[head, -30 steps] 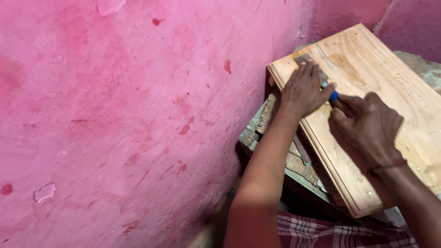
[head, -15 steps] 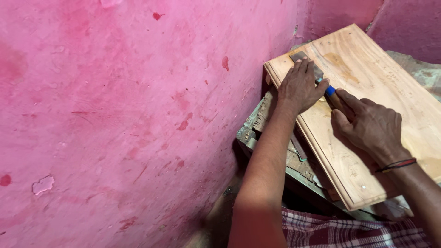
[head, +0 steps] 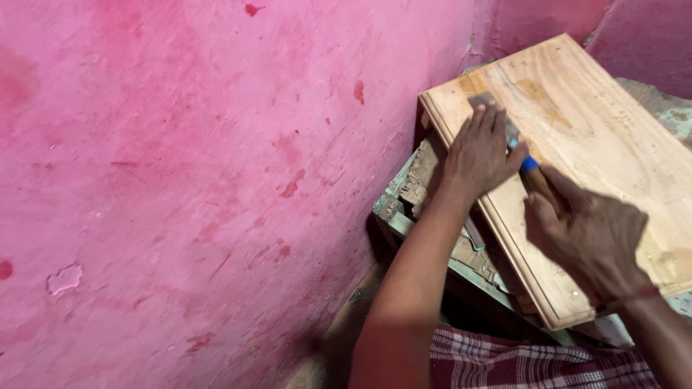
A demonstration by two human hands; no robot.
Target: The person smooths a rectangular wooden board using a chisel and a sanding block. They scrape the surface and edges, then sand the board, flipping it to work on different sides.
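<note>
Lying flat near the far left corner of a pale wooden panel (head: 598, 144), a chisel (head: 504, 130) points its metal blade away from the person, a blue band showing where blade meets handle. The left hand (head: 479, 155) rests on the blade with fingers stretched out and pressed down, apparently to keep the edge flush against the wood. The right hand (head: 587, 238) is curled closed around the handle behind it, seemingly placed to push and steer. The panel sits tilted on a worn, paint-flecked wooden surface (head: 425, 194), its left edge running alongside a raised border groove. A rough pink wall (head: 180, 180) stands close on the left, and checked cloth (head: 526, 360) shows at the bottom.
</note>
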